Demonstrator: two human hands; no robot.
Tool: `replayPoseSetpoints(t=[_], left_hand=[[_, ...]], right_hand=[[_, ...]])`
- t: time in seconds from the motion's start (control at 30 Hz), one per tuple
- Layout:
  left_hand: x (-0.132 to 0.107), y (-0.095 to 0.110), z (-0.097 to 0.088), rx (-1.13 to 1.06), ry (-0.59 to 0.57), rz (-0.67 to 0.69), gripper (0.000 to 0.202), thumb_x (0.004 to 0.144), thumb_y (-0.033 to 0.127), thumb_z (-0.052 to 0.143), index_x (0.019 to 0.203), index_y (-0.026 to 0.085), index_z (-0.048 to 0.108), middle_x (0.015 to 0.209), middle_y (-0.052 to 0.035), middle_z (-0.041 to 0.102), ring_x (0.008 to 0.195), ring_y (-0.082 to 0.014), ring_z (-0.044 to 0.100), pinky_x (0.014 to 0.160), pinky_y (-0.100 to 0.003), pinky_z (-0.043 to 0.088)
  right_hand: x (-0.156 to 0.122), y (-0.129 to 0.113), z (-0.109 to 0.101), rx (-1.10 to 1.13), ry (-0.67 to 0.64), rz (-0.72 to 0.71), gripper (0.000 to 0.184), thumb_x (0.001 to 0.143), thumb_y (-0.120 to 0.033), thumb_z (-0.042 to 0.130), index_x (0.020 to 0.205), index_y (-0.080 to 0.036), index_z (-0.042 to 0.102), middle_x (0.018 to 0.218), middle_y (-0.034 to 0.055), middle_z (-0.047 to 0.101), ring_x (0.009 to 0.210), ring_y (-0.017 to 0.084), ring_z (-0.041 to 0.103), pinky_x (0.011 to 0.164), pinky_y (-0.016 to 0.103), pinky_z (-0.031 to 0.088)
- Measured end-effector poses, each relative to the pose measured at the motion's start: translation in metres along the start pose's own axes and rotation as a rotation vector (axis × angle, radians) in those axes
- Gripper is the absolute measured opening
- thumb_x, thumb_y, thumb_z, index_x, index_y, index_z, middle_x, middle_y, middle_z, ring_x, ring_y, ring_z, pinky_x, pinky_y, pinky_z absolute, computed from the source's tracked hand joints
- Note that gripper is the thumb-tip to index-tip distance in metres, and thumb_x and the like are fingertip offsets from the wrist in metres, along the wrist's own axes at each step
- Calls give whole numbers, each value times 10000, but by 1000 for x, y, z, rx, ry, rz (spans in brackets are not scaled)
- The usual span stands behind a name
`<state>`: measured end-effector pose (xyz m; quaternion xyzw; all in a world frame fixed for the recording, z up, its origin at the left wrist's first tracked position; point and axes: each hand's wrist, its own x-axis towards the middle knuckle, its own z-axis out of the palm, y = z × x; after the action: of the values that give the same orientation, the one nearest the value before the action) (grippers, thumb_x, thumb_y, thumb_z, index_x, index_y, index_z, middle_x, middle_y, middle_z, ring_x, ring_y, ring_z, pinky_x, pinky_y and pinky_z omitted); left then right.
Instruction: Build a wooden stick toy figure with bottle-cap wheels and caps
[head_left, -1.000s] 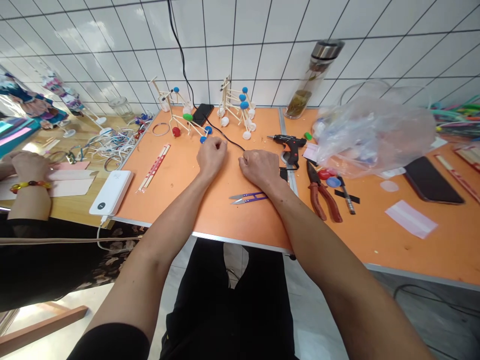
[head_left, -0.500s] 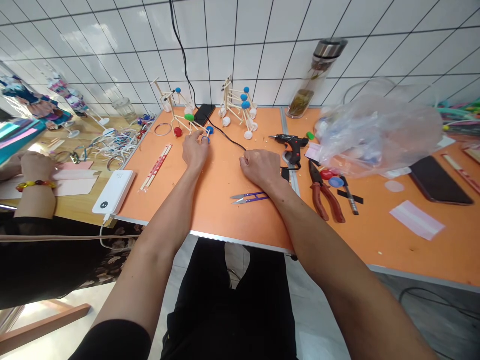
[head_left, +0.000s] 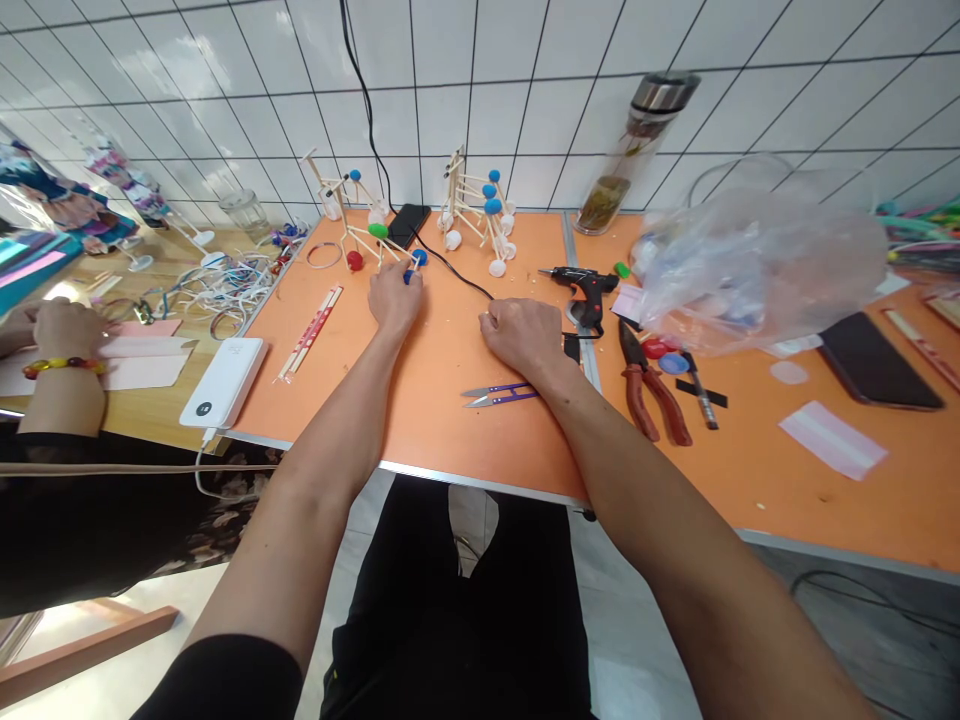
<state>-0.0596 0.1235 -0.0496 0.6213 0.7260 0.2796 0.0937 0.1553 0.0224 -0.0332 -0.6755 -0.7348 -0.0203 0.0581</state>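
Observation:
My left hand (head_left: 395, 297) is closed at the front of a stick model (head_left: 360, 240), its fingers pinching a small blue cap (head_left: 409, 277). That model is made of thin wooden sticks with red, green, blue and white caps. My right hand (head_left: 523, 335) rests on the orange table as a fist, with nothing showing in it. Thread snips (head_left: 495, 396) with purple handles lie partly under my right wrist. A second stick model (head_left: 480, 205) with blue and white caps stands against the tiled wall.
Right of my fist lie a glue gun (head_left: 585, 288), pliers (head_left: 652, 390), a plastic bag (head_left: 757, 260) and a phone (head_left: 877, 360). A glass bottle (head_left: 630, 160) stands behind. Wrapped chopsticks (head_left: 311, 335) and a power bank (head_left: 225, 382) lie left, near another person's hands (head_left: 67, 330).
My left hand has turned slightly, and the blue cap at its fingers shows more of its face. My right fist stays in place. The view has shifted very little.

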Motion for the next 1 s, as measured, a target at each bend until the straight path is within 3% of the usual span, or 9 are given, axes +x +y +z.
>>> replayPoseSetpoints(t=[0.27,0.5,0.67,0.83,1.0], left_hand=[[1,3,2,32,-29,27,481,1276,331,625,1688,302,870,1725,-130,837,1670,-406,711,1376,-510,578],[7,-3,4,-7,-22,22,446,1277,351,626,1640,267,871,1734,-159,827,1674,-436,705,1337,-547,588],[14,-12,7,-86,3,12,323,1247,340,670,1455,301,915,1675,-167,846,1641,-465,708,1324,-598,583],[17,-16,6,-96,19,-25,308,1221,328,704,1455,326,903,1652,-152,850,1624,-458,704,1325,-604,582],[20,-22,6,-103,20,27,316,1223,351,693,1453,273,895,1635,-212,843,1606,-493,719,1291,-625,590]], right_hand=[[-1,-1,-2,-2,-4,2,459,1271,-292,502,1324,-187,945,1406,211,946,1305,405,875,796,429,334],[-1,0,-3,8,-4,-1,482,1261,-298,492,1340,-180,952,1388,224,947,1308,416,875,814,431,388],[-1,0,-2,20,-4,-5,494,1260,-306,489,1356,-177,955,1395,245,939,1308,416,858,846,426,438],[-2,0,-3,17,-8,-3,489,1266,-310,487,1357,-185,952,1393,230,941,1291,401,852,835,417,412],[-2,-1,-4,16,-12,-2,469,1269,-305,500,1350,-185,946,1403,225,942,1306,395,853,811,414,375]])
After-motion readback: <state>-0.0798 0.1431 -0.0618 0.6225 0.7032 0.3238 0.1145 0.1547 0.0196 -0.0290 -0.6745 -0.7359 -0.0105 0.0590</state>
